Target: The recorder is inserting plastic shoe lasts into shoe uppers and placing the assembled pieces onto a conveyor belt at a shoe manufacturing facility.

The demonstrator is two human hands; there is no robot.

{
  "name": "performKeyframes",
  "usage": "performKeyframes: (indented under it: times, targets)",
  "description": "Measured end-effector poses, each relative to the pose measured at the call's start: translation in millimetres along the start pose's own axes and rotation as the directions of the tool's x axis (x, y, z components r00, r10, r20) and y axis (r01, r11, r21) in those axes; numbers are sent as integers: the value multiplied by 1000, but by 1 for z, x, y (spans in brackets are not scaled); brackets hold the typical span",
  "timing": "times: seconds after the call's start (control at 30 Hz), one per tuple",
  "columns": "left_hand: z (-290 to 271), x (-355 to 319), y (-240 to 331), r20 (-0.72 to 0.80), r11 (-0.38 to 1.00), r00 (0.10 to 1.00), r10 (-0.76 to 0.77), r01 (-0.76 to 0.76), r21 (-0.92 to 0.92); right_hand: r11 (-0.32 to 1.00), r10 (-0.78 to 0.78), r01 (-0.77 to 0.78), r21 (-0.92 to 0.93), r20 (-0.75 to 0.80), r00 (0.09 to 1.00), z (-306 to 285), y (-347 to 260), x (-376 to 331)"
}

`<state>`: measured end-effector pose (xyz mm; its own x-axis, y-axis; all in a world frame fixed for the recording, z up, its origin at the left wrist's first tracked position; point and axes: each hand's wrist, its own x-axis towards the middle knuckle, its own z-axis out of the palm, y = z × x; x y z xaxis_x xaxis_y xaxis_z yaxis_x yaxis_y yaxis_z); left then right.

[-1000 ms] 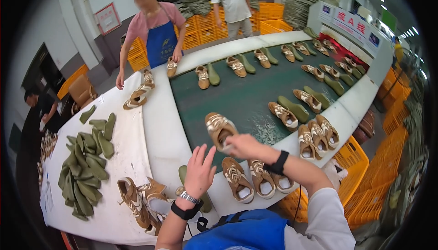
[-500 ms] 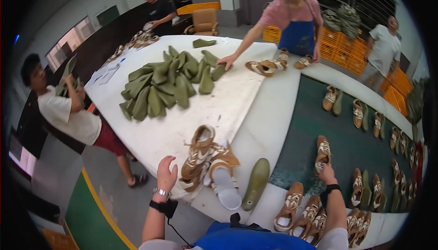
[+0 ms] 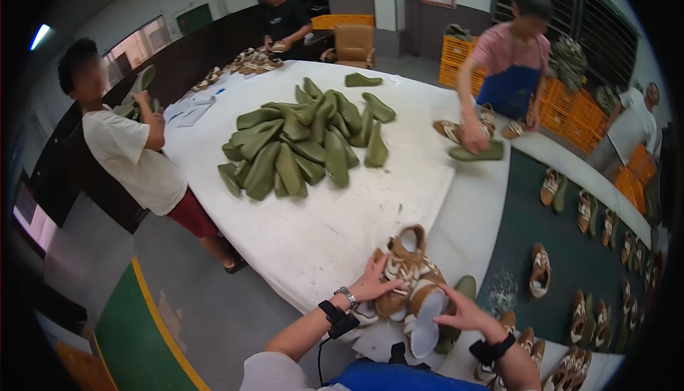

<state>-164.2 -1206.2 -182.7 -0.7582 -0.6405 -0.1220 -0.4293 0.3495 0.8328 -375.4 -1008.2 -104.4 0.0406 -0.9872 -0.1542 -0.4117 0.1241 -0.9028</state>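
A small heap of brown-and-white lace-up shoes [image 3: 405, 266] lies on the near edge of the white table. My left hand [image 3: 374, 282] rests against the heap's left side, its fingers spread on a shoe. On the other side my right hand [image 3: 467, 312] has its fingers apart and reaches to a shoe with a pale grey-white sole [image 3: 427, 309]. Partly behind that hand lies a green shoe last [image 3: 456, 305]. One brown shoe [image 3: 539, 271] stands alone on the dark green surface to the right, away from both hands.
Many green lasts [image 3: 299, 134] are piled on the white table [image 3: 370, 202]. Shoes paired with lasts line the green surface [image 3: 509, 238]; more shoes stand near my right forearm. Across the table, a co-worker in a blue apron [image 3: 506, 95] handles a last. Another holds lasts at left.
My right hand has let go of the shoe on the green surface and moved left to the heap. My left hand has come onto the heap. The aproned co-worker has moved a last beside the shoes.
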Motion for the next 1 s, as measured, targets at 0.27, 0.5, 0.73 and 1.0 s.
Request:
performKeyframes:
  times: [0.27, 0.5, 0.73, 1.0]
  targets:
    - [-135, 159, -106, -469, 966, 845, -257, 216, -140, 960, 217, -248, -132, -209, 953, 22, -6, -12]
    - [-184, 279, -149, -719, 878, 521, -460, 389, -280, 951, 158, -231, -204, -319, 934, 1, -23, -14]
    - [-175, 254, -135, -162, 224, 839, -519, -50, -973, 944, 326, -313, 107, -445, 834, -42, -1, 12]
    - [-109, 115, 75, 197, 651, 959, 202, 19, -759, 793, 222, -43, 608, -222, 949, -78, -62, 158]
